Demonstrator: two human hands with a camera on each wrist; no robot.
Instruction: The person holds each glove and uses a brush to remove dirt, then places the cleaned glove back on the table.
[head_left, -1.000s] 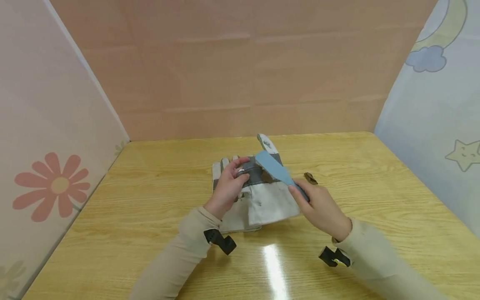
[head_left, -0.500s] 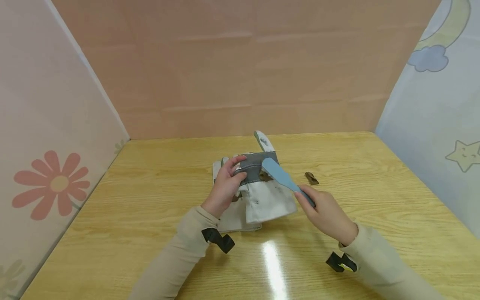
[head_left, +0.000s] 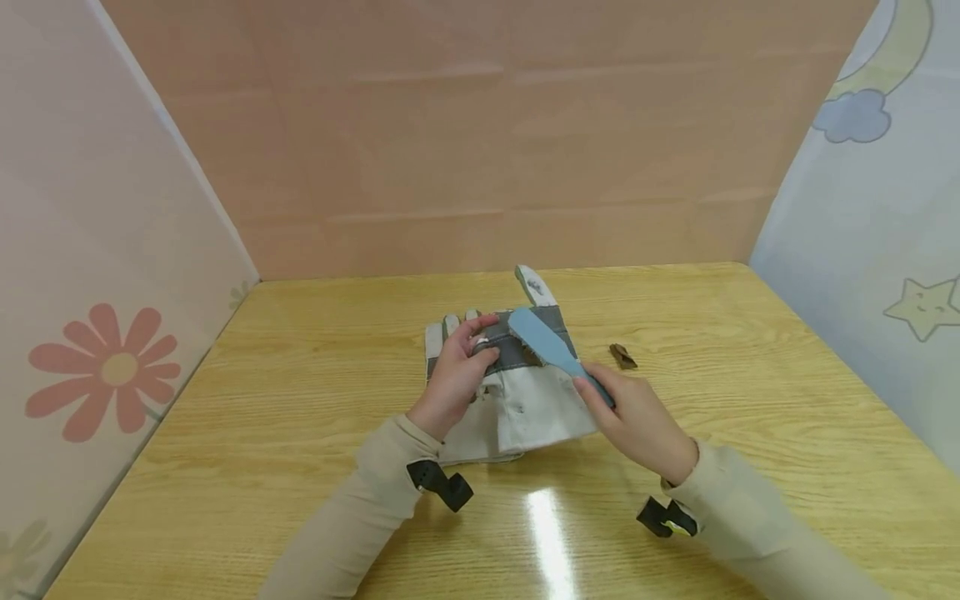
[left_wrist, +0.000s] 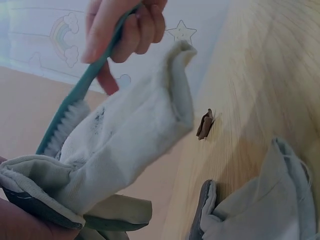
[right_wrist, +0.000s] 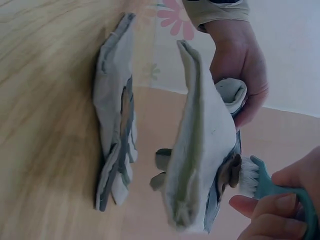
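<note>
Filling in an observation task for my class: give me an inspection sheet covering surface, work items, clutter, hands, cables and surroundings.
Surface: wood-grain table, glare in the foreground.
Work items: white-bristled blue brush; smudged work glove, raised; second glove, lying on the table.
Clutter: crumpled brown scrap, right of the gloves.
Hands: left hand grips the raised glove; right hand holds the brush's handle, bristles at the glove's brown patch.
Cables: nothing seen.
Surroundings: peach backdrop; flower-print panel left, moon-and-star panel right.
</note>
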